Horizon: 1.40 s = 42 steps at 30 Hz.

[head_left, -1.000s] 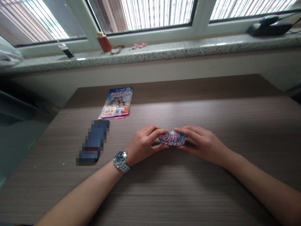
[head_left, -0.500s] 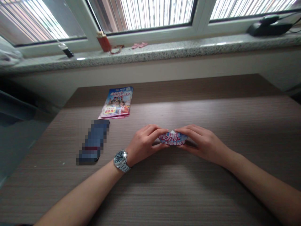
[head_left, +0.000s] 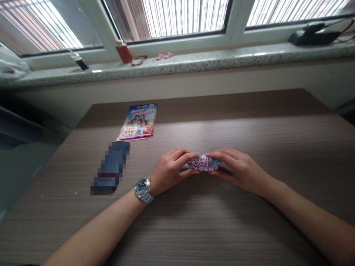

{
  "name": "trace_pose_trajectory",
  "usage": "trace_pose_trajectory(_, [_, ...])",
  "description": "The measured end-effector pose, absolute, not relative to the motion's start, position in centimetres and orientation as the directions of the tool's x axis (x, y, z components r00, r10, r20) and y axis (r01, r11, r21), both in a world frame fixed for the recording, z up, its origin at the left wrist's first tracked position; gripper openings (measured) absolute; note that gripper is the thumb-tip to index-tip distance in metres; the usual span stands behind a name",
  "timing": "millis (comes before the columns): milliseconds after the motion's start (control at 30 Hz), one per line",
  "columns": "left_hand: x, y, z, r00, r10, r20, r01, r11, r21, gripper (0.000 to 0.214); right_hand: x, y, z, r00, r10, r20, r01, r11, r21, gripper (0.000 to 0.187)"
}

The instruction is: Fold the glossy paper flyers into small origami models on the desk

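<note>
A small folded paper boat (head_left: pixel 204 164), printed in blue, red and white, is held between my two hands just over the table. My left hand (head_left: pixel 173 166), with a metal watch (head_left: pixel 143 189) on its wrist, pinches the boat's left end between thumb and fingers. At the other end my right hand (head_left: pixel 237 167) grips it the same way. A white peak pokes up in the boat's middle. The fingertips cover both of its ends.
A stack of printed flyers (head_left: pixel 138 122) lies at the back left of the wooden table (head_left: pixel 249 133). Nearer stands a blurred-out dark flat object (head_left: pixel 112 166). On the stone windowsill (head_left: pixel 210 62) are a red lighter-like item (head_left: pixel 124 53), pink pieces (head_left: pixel 165 55) and a black device (head_left: pixel 316 35).
My hands and the paper boat keep almost the same place and pose. The whole view has shifted very slightly.
</note>
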State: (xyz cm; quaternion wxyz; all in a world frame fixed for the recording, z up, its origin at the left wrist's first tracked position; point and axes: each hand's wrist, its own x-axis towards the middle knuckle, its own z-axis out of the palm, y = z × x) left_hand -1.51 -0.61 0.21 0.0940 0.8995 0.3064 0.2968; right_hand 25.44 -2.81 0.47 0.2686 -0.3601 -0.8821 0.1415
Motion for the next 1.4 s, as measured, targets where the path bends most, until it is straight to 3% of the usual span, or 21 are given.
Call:
trace_pose_trajectory(267, [-1.6, -0.5, 0.3, 0.629, 0.605, 0.489, 0.462, -0.796, 0.391, 0.037, 25.4, -3.0, 0.5, -0.544, 0.754, 0.368, 0.521, 0.648, -0.556, 0.049])
trace_pose_trajectory(467, [-1.7, -0.3, 0.2, 0.646, 0.593, 0.48, 0.449, -0.804, 0.389, 0.036, 25.4, -3.0, 1.1, -0.462, 0.865, 0.196, 0.467, 0.426, -0.775, 0.026])
trace_pose_trajectory(600, [-1.8, -0.3, 0.1, 0.651, 0.596, 0.469, 0.447, -0.801, 0.397, 0.035, 25.3, -3.1, 0.8, -0.441, 0.884, 0.155, 0.424, 0.358, -0.832, 0.022])
trace_pose_trajectory(800, [-1.9, -0.2, 0.3, 0.583, 0.657, 0.478, 0.474, -0.753, 0.456, 0.06, 26.3, -2.4, 0.1, -0.362, 0.889, 0.28, 0.419, 0.423, -0.803, 0.017])
trace_pose_trajectory(967, [-2.1, 0.3, 0.0, 0.529, 0.738, 0.419, 0.59, -0.675, 0.444, 0.053, 28.6, -0.4, -0.4, -0.188, 0.918, 0.349, 0.581, 0.39, -0.714, 0.018])
trace_pose_trajectory(1200, [-2.2, 0.5, -0.3, 0.56, 0.767, 0.315, 0.609, -0.638, 0.472, 0.049, 32.6, 2.2, -1.2, 0.05, 0.861, 0.506, 0.797, 0.27, -0.54, 0.02])
trace_pose_trajectory(1400, [-2.3, 0.5, -0.5, 0.573, 0.766, 0.291, 0.61, -0.636, 0.472, 0.047, 34.5, 3.2, -1.9, 0.088, 0.861, 0.501, 0.861, 0.187, -0.473, 0.015])
